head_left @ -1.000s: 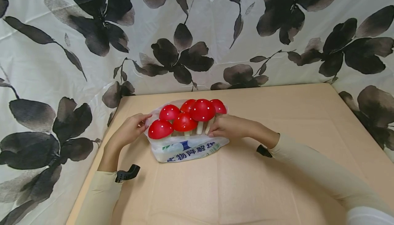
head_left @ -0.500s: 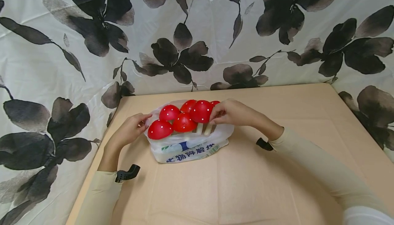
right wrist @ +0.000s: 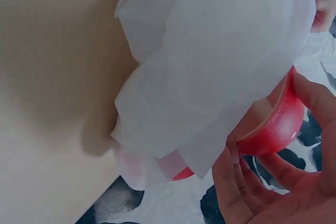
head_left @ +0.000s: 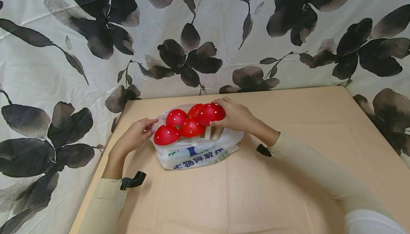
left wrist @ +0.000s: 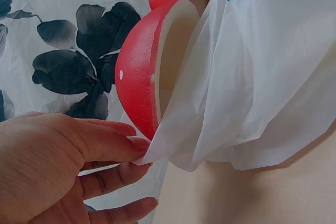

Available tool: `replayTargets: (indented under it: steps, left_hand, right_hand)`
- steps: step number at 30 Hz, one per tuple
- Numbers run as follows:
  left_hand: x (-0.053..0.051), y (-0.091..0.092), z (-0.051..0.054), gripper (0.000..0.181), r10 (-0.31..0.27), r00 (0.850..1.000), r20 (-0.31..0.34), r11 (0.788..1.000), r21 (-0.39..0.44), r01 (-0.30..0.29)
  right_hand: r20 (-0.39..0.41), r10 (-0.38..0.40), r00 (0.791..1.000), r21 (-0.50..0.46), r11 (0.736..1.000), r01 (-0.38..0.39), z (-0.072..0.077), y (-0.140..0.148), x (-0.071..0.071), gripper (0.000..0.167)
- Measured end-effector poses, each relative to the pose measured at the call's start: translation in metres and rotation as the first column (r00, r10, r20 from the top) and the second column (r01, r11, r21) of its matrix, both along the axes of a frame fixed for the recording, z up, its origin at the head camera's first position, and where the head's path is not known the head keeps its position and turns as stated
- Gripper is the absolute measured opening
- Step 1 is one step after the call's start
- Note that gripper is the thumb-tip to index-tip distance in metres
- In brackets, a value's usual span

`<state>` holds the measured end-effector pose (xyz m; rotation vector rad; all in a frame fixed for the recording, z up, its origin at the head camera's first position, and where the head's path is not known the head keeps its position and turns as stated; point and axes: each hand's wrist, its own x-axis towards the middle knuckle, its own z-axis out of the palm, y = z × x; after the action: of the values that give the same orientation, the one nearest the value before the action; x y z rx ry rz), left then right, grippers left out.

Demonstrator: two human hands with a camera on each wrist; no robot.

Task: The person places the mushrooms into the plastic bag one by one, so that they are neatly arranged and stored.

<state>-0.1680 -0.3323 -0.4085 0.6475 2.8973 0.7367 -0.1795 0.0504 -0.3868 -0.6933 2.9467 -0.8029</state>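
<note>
Several toy mushrooms with red, white-dotted caps stand in a white plastic bag (head_left: 195, 155) with blue lettering. My left hand (head_left: 136, 136) pinches the bag's left edge between thumb and finger; the left wrist view shows the pinched plastic (left wrist: 157, 148) beside a red cap (left wrist: 137, 69). My right hand (head_left: 235, 115) grips the cap of the large mushroom (head_left: 209, 114) at the right, thumb and fingers spread around it. In the right wrist view that cap (right wrist: 278, 129) sits between thumb and fingers. The hand hides the rearmost right mushroom in the head view.
A beige table (head_left: 272, 191) lies under the bag. Behind it and at the left hangs a white cloth (head_left: 205, 13) with dark flowers. A black band (head_left: 132, 180) is on the left wrist, another (head_left: 264, 150) on the right.
My right hand has risen from the stems and bag edge on the right, then moved left onto the large mushroom's cap. The left hand has stayed in place.
</note>
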Motion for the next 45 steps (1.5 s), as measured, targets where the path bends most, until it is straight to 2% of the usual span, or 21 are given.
replayTargets:
  steps: [7,15,24,32,37,45]
  left_hand:
    - [0.002,0.001,-0.001,0.044,-0.002,1.0,-0.006,1.0,0.001,0.002]
    - [0.001,-0.001,-0.003,0.044,-0.001,1.0,-0.003,1.0,0.004,0.001]
    - [0.001,-0.002,-0.002,0.044,-0.002,1.0,-0.012,1.0,-0.003,0.002]
    - [0.002,-0.002,-0.004,0.044,0.001,1.0,0.0,1.0,-0.001,-0.001]
    - [0.001,-0.003,-0.006,0.044,-0.001,1.0,-0.015,1.0,-0.007,0.001]
    - [0.002,-0.002,-0.006,0.044,-0.001,1.0,-0.015,1.0,0.003,0.001]
  right_hand:
    - [0.0,0.016,1.0,-0.026,1.0,-0.016,-0.004,0.002,-0.006,0.073]
    - [0.016,0.038,0.999,-0.046,0.998,-0.037,0.001,0.009,0.002,0.067]
    - [0.085,0.118,0.989,-0.01,0.993,-0.117,0.011,0.027,0.008,0.063]
    - [0.144,0.205,0.968,-0.072,0.978,-0.196,0.01,0.034,0.01,0.07]
    - [0.162,0.201,0.966,-0.022,0.979,-0.201,0.007,0.033,0.013,0.072]
    - [0.115,0.166,0.979,0.04,0.984,-0.171,0.003,0.028,0.016,0.073]
